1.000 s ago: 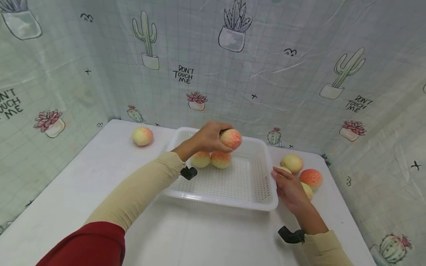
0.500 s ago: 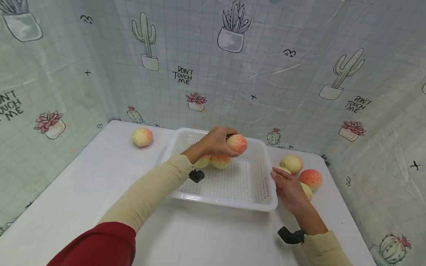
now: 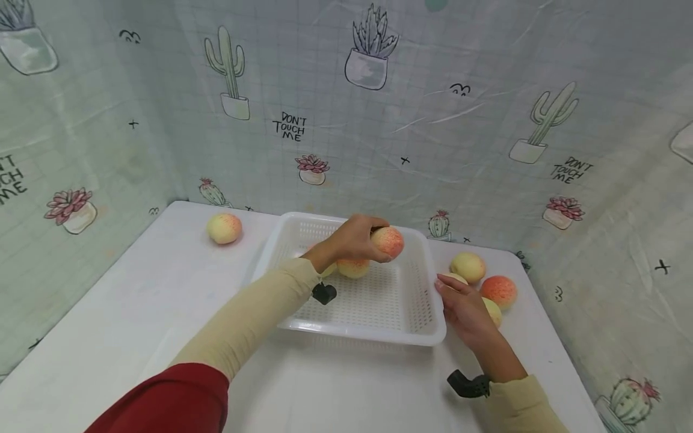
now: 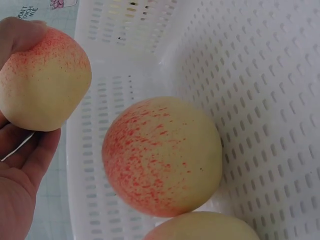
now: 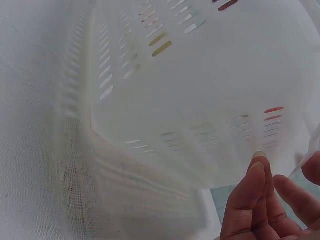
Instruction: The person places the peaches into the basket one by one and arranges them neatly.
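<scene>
My left hand [image 3: 354, 239] grips a red-speckled peach [image 3: 388, 242] over the back part of a white perforated plastic basket [image 3: 363, 337]. In the left wrist view, this held peach [image 4: 50, 82] sits between thumb and fingers, apart from another peach [image 4: 162, 157] lying in the basket. Part of one more peach [image 4: 202, 230] shows beside that one. From the head, the left forearm partly covers the two peaches in the basket. My right hand [image 3: 465, 310] holds the basket's right rim; in the right wrist view its fingers [image 5: 250, 197] reach under the rim, beside the outer wall.
Several peaches, among them a redder one [image 3: 499, 292] and a pale one [image 3: 468, 267], lie on the white table [image 3: 346, 391] right of the basket, near the right hand. A lone peach [image 3: 224, 228] rests at the back left. Patterned sheeting [image 3: 335, 96] encloses the table behind and at the sides.
My left hand has carried the peach rightward and somewhat lower over the basket. The right hand stays at the rim. The head view has shifted slightly.
</scene>
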A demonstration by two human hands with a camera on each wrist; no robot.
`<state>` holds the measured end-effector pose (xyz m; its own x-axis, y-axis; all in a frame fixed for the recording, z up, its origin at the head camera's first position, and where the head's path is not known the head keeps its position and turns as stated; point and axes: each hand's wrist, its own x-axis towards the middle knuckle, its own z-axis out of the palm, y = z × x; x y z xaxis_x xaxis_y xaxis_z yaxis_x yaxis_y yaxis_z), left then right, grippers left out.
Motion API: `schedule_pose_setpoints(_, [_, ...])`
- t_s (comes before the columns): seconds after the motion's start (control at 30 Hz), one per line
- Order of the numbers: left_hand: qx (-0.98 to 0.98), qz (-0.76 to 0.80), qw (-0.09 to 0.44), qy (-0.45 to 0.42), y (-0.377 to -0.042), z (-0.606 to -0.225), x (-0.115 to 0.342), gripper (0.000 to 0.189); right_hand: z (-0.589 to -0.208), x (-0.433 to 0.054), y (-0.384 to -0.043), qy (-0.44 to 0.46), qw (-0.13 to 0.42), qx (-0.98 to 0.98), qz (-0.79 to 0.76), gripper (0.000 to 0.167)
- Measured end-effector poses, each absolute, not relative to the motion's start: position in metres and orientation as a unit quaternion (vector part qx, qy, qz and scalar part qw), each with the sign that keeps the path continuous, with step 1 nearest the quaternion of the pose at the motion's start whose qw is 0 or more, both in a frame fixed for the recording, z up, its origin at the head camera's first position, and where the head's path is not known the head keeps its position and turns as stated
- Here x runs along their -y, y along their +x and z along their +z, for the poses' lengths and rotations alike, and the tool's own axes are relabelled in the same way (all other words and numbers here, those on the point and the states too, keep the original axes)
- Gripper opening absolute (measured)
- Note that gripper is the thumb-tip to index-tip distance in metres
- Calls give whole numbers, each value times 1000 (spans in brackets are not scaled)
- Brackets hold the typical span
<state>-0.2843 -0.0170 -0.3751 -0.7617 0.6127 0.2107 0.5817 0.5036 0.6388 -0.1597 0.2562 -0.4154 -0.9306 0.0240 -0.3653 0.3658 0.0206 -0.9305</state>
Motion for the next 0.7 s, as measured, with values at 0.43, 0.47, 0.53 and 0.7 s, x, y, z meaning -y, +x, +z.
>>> schedule_pose_setpoints(0.43, [-859,377,60,341,-285,-384,11,63,-416,-256,-161,131,129,-702,-688,57])
schedule_pose_setpoints(0.47, [-860,376,59,340,-285,-385,10,64,-416,-256,-161,131,128,-702,-688,56])
schedule_pose_setpoints(0.53, [-863,369,57,342,-286,-386,9,64,-417,-256,-160,132,129,-701,-688,57])
schedule_pose_setpoints(0.7, [-868,354,56,344,-287,-389,6,64,-418,-257,-160,132,128,-702,-688,57])
